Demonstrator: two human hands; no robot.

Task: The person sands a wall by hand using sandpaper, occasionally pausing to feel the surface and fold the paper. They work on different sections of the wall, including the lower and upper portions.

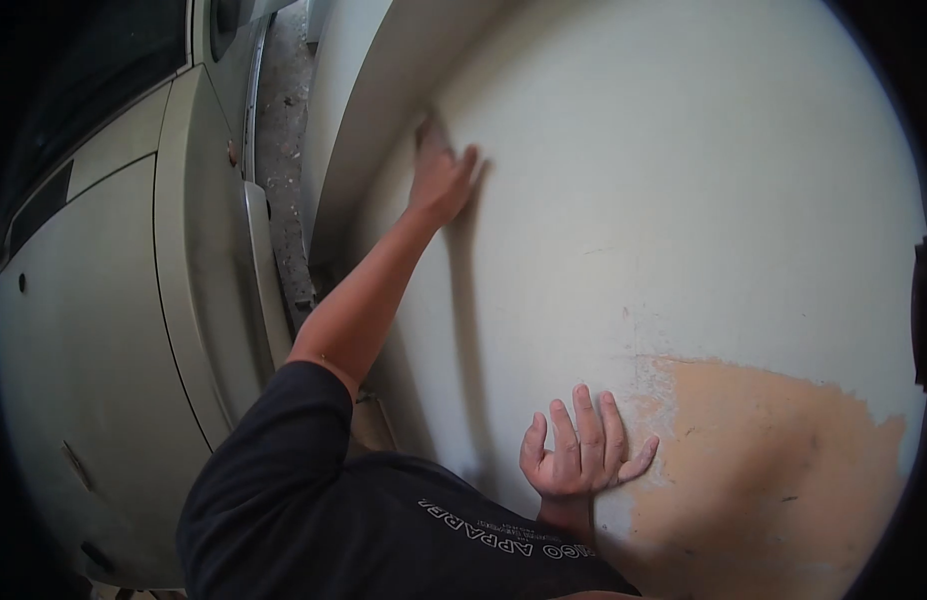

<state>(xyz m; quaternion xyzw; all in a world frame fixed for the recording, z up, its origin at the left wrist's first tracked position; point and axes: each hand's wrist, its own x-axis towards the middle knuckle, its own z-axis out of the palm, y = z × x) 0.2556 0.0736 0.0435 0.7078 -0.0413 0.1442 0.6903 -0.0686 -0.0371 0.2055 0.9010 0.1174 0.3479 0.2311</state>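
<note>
Head view, left hand (439, 178), right hand (579, 455) flat, empty on wall (684, 150) — orange patch (764, 470), white appliance (104, 330) nearby

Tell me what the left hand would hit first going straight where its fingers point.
Probably the corner edge of the wall, just beyond the fingertips of the left hand; depth is unclear.

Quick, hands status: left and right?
Left hand: open, flat against the wall, holding nothing.
Right hand: open, fingers spread on the wall, holding nothing.
</note>
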